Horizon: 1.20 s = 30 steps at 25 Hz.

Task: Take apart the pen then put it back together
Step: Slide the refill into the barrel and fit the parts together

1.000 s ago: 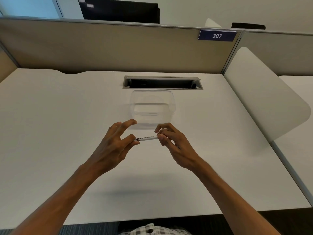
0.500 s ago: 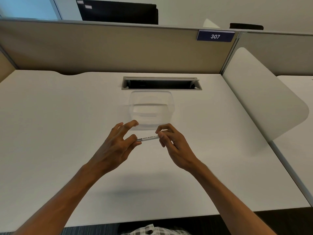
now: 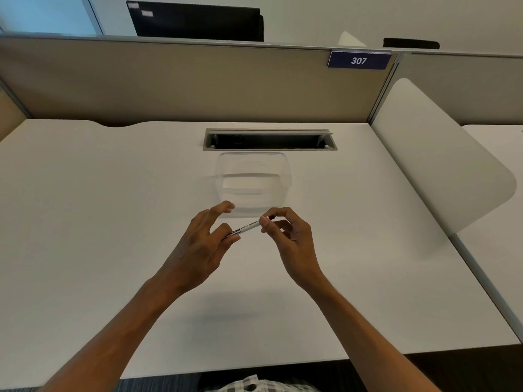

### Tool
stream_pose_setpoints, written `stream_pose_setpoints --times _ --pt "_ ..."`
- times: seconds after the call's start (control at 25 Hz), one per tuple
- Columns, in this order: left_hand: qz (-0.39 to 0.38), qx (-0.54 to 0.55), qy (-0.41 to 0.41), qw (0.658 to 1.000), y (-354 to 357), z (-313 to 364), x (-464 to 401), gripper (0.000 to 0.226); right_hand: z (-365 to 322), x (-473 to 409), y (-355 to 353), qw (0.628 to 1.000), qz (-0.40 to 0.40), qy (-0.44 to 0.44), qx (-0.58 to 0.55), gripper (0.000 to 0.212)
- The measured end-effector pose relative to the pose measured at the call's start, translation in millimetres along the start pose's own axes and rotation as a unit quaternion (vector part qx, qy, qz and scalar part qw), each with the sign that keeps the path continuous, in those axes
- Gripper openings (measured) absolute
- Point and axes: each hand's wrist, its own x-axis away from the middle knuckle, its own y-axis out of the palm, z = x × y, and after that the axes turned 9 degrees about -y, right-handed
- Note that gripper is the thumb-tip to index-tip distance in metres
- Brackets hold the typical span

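Above the white desk [image 3: 113,222] centre, near the clear plastic tray [image 3: 253,179]: my left hand [image 3: 198,250] and right hand [image 3: 291,239] pinch the slim white marker pen [image 3: 245,228]. Fingertip grips; a hard tug could fling loose parts off the front edge.

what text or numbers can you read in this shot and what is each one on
"307": white digits on the blue nameplate at the top of the partition.
"WHITE BOARD": black print on the white pen, held between the left hand and right hand; the rest of that line is hidden by the fingers.
Other print on the pen near the left hand: too small and blurred to read.
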Motion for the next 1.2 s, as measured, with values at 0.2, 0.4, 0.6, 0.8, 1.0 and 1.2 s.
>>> stream_pose_setpoints --times 0.2,0.4,0.6,0.8,1.0,1.2 --pt "0.008 0.003 -0.007 1.000 2.5 2.8 -1.0 0.033 -3.4 -0.8 2.6 0.996 0.043 0.037 -0.070 0.014" --pt "0.012 -0.016 -0.022 1.000 10.1 7.1 -0.2 0.035 -1.5 -2.9 7.2 0.989 0.078 0.079 -0.099 0.007" --pt "0.009 -0.011 -0.032 0.999 17.6 11.8 0.5 0.036 -0.3 -5.5 12.1 0.982 0.098 0.094 -0.130 0.016" --pt "0.006 0.001 -0.047 0.999 21.6 12.5 -0.8 0.038 0.5 -9.6 14.7 0.980 0.100 0.100 -0.139 0.008" --pt "0.006 0.001 -0.047 0.999 21.4 6.4 -6.4 0.038 2.5 -16.1 16.5 0.982 0.093 0.102 -0.132 0.007" --pt "-0.002 -0.008 -0.042 0.999 23.2 -0.8 -13.7 0.038 7.1 -23.9 14.1 0.991 0.077 0.055 -0.094 0.006"
